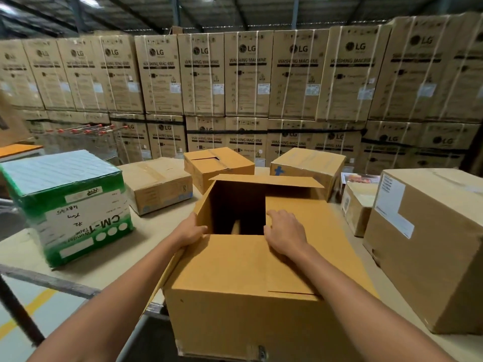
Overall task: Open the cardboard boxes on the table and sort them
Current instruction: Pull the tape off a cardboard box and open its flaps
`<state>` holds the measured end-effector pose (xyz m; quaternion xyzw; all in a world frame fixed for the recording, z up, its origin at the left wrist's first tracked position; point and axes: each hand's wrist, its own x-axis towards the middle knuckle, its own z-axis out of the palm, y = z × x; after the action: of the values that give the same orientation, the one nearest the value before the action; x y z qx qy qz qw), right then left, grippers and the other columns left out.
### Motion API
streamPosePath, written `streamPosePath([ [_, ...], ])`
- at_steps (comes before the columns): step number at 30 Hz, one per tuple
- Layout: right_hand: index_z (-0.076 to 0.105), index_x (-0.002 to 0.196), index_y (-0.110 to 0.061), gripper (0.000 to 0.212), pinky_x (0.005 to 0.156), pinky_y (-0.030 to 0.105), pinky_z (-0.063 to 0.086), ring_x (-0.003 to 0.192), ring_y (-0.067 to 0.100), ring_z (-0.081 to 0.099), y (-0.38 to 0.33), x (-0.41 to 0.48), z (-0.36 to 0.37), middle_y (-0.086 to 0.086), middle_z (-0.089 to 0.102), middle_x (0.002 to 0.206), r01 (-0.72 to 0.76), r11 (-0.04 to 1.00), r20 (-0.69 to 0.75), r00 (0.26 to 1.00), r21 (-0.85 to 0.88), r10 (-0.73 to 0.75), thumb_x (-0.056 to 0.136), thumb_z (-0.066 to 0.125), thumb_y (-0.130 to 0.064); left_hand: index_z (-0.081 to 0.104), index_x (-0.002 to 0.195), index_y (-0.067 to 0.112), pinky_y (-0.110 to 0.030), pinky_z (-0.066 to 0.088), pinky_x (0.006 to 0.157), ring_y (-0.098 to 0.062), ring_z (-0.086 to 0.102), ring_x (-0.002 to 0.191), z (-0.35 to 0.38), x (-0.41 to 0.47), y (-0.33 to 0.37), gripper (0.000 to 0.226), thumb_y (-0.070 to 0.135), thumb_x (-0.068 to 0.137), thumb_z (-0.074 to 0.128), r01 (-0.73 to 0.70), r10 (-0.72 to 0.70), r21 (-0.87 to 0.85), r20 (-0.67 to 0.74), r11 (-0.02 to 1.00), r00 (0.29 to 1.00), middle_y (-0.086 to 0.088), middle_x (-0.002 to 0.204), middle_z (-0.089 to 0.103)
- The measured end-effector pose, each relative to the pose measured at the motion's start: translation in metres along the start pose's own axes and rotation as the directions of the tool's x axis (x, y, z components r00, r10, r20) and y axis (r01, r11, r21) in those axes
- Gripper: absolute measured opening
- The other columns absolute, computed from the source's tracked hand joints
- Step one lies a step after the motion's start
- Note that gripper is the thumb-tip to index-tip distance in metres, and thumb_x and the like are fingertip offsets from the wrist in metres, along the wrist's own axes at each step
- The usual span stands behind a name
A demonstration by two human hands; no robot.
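A large brown cardboard box stands at the table's near edge, directly in front of me. Its top is partly open: a dark square gap shows between the flaps, and the far flap stands up. My left hand grips the left flap's edge, thumb over the rim of the gap. Over on the right flap, my right hand lies with its fingers curled at the edge of the opening. Something pale sits deep inside the box, too dark to identify.
A green and white tape box stands at the left. Closed brown boxes sit behind, a small box and a big labelled box at the right. Stacked washing machine cartons wall the back.
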<state>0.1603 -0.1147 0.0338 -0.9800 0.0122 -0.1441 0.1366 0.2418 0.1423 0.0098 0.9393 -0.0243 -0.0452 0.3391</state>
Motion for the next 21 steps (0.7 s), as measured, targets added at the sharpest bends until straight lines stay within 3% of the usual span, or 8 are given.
streamPosePath([
  [4,0.045,0.145,-0.021,0.05,0.097,0.037,0.046,0.126,0.026,0.046,0.015,0.065,0.001,0.006,0.05,0.139,-0.017,1.0,-0.048,0.999,0.001,0.017,0.096,0.054,-0.028,0.02,0.155,0.016,-0.042,0.037,0.112,-0.028,0.04,0.14,0.002,0.052,0.011,0.073,0.024,0.096,0.061,-0.095,0.098,0.038,-0.089,0.995,0.991,-0.012,0.157,0.035],
  [9,0.045,0.143,-0.018,0.05,0.104,0.037,0.043,0.131,0.026,0.041,0.034,0.134,0.004,0.009,0.044,0.144,0.016,0.995,-0.08,0.996,-0.099,-0.024,0.094,0.056,-0.018,0.021,0.157,0.018,-0.046,0.023,0.121,-0.029,0.016,0.151,0.001,0.128,0.036,0.076,0.022,0.094,0.063,-0.189,0.265,0.274,-0.274,0.943,0.924,-0.013,0.162,0.021],
  [12,0.048,0.138,-0.021,0.046,0.105,0.039,0.042,0.128,0.025,0.044,0.047,0.174,0.007,0.007,0.048,0.139,0.075,0.978,-0.028,0.996,-0.195,-0.082,0.093,0.058,-0.02,0.025,0.156,0.021,-0.049,0.02,0.122,-0.03,0.015,0.151,0.0,0.169,0.051,0.073,0.025,0.093,0.061,-0.227,0.385,0.481,-0.262,0.847,0.885,-0.01,0.162,0.024],
  [14,0.048,0.137,-0.023,0.045,0.106,0.044,0.041,0.128,0.026,0.043,0.054,0.195,0.012,0.007,0.047,0.14,0.103,0.968,0.103,0.991,-0.23,-0.081,0.093,0.059,-0.023,0.027,0.155,0.024,-0.048,0.028,0.119,-0.028,0.029,0.147,-0.003,0.187,0.063,0.07,0.023,0.093,0.059,-0.289,0.439,0.53,-0.179,0.797,0.881,-0.007,0.156,0.039],
  [17,0.049,0.131,-0.023,0.039,0.099,0.047,0.044,0.121,0.028,0.047,0.062,0.22,0.011,0.007,0.052,0.132,0.129,0.955,0.232,0.97,-0.266,-0.067,0.094,0.057,-0.026,0.037,0.152,0.025,-0.038,0.049,0.099,-0.025,0.059,0.12,-0.013,0.205,0.077,0.066,0.015,0.091,0.061,-0.42,0.534,0.547,-0.059,0.724,0.844,-0.005,0.131,0.064],
  [19,0.056,0.116,-0.022,0.024,0.089,0.043,0.046,0.109,0.027,0.054,0.063,0.237,0.003,0.004,0.061,0.115,0.142,0.948,0.145,0.984,-0.284,-0.104,0.092,0.055,-0.025,0.054,0.14,0.023,-0.037,0.055,0.091,-0.023,0.066,0.109,-0.026,0.222,0.079,0.054,0.012,0.088,0.067,-0.465,0.6,0.53,-0.105,0.709,0.793,-0.001,0.119,0.071],
  [21,0.06,0.101,-0.022,0.012,0.092,0.043,0.043,0.103,0.026,0.058,0.063,0.256,-0.008,0.002,0.066,0.103,0.133,0.948,-0.016,0.99,-0.289,-0.143,0.089,0.056,-0.021,0.068,0.116,0.02,-0.04,0.058,0.079,-0.026,0.07,0.097,-0.041,0.243,0.082,0.034,0.014,0.084,0.074,-0.504,0.648,0.466,-0.223,0.727,0.728,-0.003,0.105,0.074],
])
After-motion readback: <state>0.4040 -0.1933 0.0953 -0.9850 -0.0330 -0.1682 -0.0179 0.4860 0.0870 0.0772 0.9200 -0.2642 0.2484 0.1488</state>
